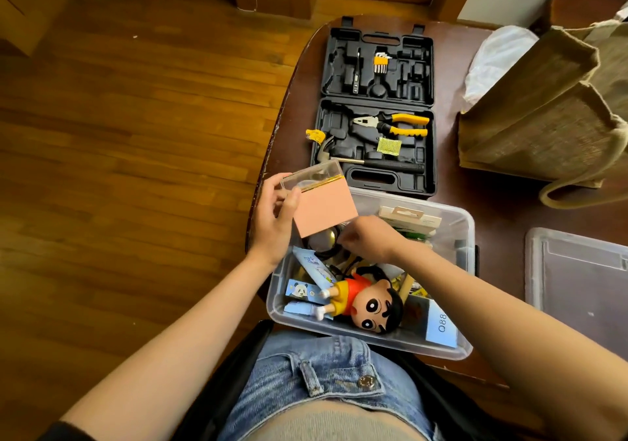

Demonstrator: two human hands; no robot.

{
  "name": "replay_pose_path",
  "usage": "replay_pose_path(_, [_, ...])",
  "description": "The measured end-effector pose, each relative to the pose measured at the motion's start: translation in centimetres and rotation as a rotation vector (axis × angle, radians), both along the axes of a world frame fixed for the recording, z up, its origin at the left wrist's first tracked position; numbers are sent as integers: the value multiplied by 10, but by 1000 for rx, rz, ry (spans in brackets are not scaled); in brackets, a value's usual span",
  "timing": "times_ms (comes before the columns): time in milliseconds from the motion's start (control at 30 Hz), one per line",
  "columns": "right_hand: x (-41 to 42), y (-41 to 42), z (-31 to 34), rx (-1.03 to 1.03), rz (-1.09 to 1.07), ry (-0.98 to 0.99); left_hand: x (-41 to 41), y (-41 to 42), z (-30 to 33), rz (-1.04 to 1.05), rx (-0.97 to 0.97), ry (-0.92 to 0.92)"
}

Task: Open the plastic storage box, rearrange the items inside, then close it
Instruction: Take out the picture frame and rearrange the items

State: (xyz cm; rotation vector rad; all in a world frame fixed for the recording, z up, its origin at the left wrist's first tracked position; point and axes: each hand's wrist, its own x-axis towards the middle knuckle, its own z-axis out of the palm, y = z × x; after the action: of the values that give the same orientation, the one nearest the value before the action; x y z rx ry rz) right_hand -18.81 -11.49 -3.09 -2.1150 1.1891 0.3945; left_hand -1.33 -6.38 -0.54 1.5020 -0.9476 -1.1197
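Observation:
The clear plastic storage box (465, 233) stands open at the near edge of the dark table, full of mixed items. My left hand (275, 219) grips a small pink box with a clear lid (323, 202) above the storage box's far left corner. My right hand (367, 238) reaches into the box just below the pink box, fingers curled among dark round items; what it holds is hidden. A cartoon boy doll in a red shirt (370, 301) lies near the front, beside blue panda-print packets (302, 291). The storage box lid (577, 277) lies to the right.
An open black tool case (377, 111) with yellow-handled pliers (397, 124) and a hammer lies just behind the storage box. A woven brown bag (550, 111) and a white plastic bag (496, 56) stand at the right. Wooden floor lies to the left.

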Motion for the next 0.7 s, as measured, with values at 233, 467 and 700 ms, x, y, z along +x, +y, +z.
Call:
replay_pose_path(233, [34,1,-16,-9,297,345,-2,1,-9,0,-31,60])
replay_pose_path(467, [66,10,-42,-41,383,600,2,-4,-9,32,-53,124])
replay_pose_path(700, [69,18,-44,-90,291,600,0,-5,-9,46,-77,161])
